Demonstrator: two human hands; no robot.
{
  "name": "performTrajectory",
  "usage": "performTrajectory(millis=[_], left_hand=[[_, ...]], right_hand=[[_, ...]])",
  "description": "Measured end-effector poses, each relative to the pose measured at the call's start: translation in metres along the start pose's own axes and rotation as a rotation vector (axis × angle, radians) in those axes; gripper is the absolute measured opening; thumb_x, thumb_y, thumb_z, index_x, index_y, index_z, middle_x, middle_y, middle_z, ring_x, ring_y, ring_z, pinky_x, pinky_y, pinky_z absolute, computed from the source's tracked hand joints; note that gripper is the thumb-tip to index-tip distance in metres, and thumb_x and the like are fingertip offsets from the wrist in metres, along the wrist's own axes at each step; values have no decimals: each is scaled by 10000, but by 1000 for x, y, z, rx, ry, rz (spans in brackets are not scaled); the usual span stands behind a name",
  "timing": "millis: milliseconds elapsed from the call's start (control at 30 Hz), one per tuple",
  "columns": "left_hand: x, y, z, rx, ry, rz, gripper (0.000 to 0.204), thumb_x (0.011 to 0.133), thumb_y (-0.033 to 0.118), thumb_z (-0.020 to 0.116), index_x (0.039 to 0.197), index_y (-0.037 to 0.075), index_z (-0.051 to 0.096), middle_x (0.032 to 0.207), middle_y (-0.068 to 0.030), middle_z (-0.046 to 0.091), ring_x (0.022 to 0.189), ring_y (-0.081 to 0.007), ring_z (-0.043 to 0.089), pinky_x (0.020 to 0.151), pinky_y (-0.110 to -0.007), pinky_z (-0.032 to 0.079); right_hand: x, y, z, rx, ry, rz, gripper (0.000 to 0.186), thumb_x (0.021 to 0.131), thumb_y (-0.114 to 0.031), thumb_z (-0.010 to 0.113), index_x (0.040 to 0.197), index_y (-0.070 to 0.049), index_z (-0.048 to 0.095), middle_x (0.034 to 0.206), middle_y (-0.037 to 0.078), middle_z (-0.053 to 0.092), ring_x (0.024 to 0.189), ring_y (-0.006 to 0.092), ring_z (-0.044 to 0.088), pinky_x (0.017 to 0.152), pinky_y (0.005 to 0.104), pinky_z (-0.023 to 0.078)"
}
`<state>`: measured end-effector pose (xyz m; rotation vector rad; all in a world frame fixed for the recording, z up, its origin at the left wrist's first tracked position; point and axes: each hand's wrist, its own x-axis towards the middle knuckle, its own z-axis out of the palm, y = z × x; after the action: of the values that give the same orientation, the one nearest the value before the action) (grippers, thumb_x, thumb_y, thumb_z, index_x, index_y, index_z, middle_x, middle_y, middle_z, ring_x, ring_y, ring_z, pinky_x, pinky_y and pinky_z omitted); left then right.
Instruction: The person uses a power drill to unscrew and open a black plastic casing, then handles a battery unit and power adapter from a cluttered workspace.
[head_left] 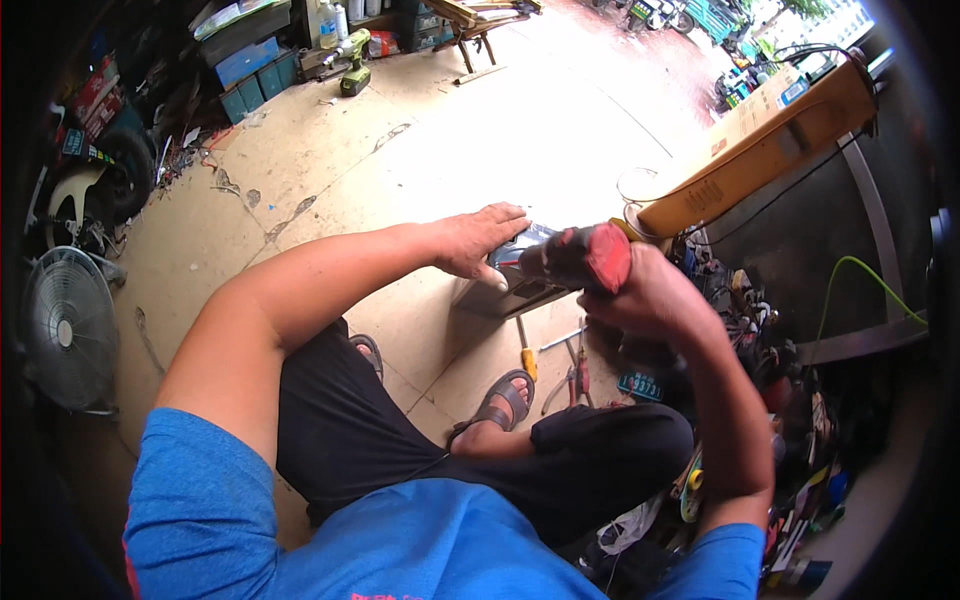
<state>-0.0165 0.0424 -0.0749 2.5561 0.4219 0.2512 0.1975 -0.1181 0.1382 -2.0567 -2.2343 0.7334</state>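
Fan (pixel 68 330) sits far left on the floor. My left hand (pixel 478 240) lies flat, fingers spread, on the grey box (pixel 510 285) in the middle. Just right, my right hand (pixel 650 300) is wrapped tight round the red and black power tool (pixel 580 258), held over that box. Screwdriver (pixel 524 352) lies near my sandal (pixel 497 403).

Repair workshop: scattered hand tools (pixel 560 365), cordless drill (pixel 352 62).

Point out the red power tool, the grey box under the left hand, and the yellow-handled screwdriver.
red power tool (pixel 585 257), head view, on its red rear end.
grey box (pixel 500 295), head view, on its front side.
yellow-handled screwdriver (pixel 528 362), head view, on its yellow handle.
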Motion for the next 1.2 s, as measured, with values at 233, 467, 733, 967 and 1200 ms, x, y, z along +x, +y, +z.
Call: performTrajectory(millis=[233,467,733,967,1200], left_hand=[[-1,18,-27,-1,-33,104,940,774,382,933,1570,140,497,1637,-178,429,1532,-403,360,1285,-473,324],[-8,11,-13,-49,54,183,770,751,338,950,1376,74,587,1509,-196,490,1426,-448,418,1233,-504,353],[-2,-6,4,66,100,201,665,802,357,924,1311,56,619,1518,-227,463,1436,-455,404,1237,-497,353],[-2,-6,5,46,81,187,591,811,358,919,1252,60,662,1496,-212,466,1444,-441,396,1230,-488,367],[-5,3,-3,24,75,193,581,807,350,921,1246,66,666,1494,-208,471,1432,-435,404,1224,-490,367]], right_hand=[[55,-42,-29,-383,-226,-81,253,789,-142,760,1005,-18,711,858,198,739,804,358,734,760,427,586],[68,-31,-27,-290,-226,-109,230,791,-178,739,945,-10,763,810,205,738,747,349,737,728,417,601],[71,-16,-10,-325,-140,-281,237,802,-185,747,965,-14,767,815,194,749,762,331,751,736,416,603],[70,-15,-9,-287,-147,-257,231,803,-176,745,961,-8,765,804,186,751,753,317,756,728,410,606],[70,-12,-8,-260,-147,-246,225,804,-168,744,956,-3,762,792,179,753,743,303,761,720,403,609]])
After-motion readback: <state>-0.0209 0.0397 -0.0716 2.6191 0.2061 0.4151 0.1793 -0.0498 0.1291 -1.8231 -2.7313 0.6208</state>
